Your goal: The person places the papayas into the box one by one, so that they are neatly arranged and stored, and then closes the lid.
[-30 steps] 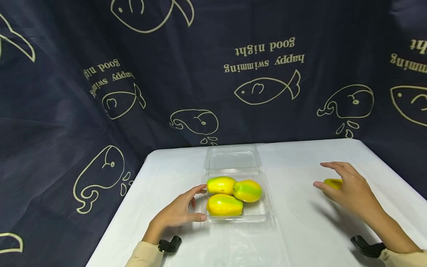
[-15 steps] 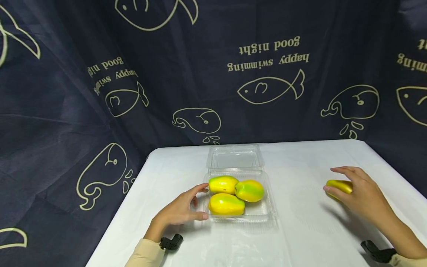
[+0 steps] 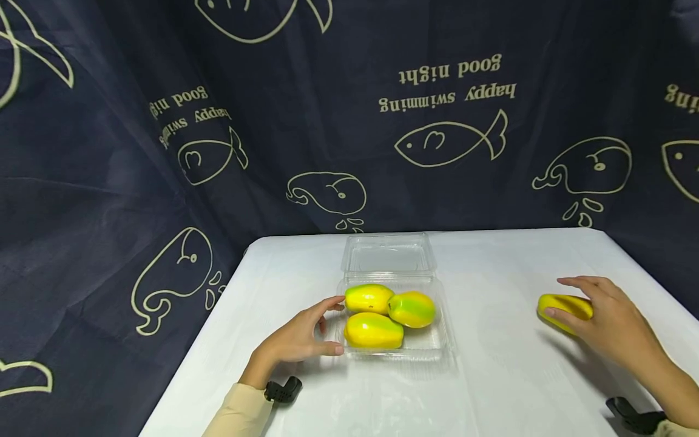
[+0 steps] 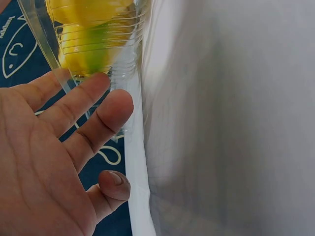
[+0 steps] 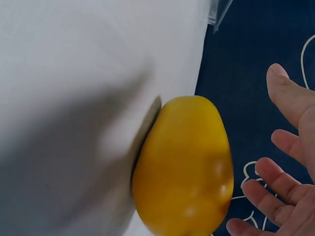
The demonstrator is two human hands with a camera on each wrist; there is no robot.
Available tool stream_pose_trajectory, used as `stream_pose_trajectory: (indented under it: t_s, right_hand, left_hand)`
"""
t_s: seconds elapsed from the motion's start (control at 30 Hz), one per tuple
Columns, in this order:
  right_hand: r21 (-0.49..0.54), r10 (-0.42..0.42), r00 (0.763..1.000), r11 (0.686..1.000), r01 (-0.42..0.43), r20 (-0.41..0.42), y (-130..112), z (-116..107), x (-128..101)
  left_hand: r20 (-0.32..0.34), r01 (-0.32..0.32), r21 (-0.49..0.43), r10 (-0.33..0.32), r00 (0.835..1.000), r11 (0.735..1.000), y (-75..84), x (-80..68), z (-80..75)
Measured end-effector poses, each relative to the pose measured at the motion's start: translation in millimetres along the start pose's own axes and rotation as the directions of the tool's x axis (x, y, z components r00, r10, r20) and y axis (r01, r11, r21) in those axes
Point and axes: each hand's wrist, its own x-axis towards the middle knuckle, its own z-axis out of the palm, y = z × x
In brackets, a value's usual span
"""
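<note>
Right hand (image 3: 611,318) released, fingers spread over loose mango (image 3: 562,308) on desk (image 3: 491,388). Left hand (image 3: 297,340) released, fingertips touching clear box (image 3: 437,346).

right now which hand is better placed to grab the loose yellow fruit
Right. The right hand is cupped around the loose yellow oval fruit on the white table, fingers not yet closed. The left hand rests against the clear plastic clamshell box.

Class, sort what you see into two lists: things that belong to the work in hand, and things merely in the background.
In use:
loose papaya, under the right hand
clear plastic box, steadied by the left hand
three papayas inside it

Background:
white table
dark fish-print curtain
</note>
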Motion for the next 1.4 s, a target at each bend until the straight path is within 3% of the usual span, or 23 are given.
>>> stream_pose_trajectory:
  t_s: [0.23,0.9,1.4]
  right_hand:
    - [-0.017,0.032,0.998,0.999,-0.031,0.046,4.9,5.7,0.8]
    - [-0.065,0.049,0.998,0.997,-0.046,0.05,16.5,13.4,1.8]
    - [-0.037,0.046,0.996,0.998,-0.044,0.072,22.3,20.3,-0.2]
  left_hand:
    - [-0.001,0.009,0.012,-0.009,1.0,1.0,-1.5,-2.1,-2.2]
    - [0.005,0.01,-0.001,-0.01,1.0,1.0,-0.4,1.3,-0.4]
    - [0.005,0.02,-0.001,-0.02,1.0,1.0,1.3,-0.5,-0.6]
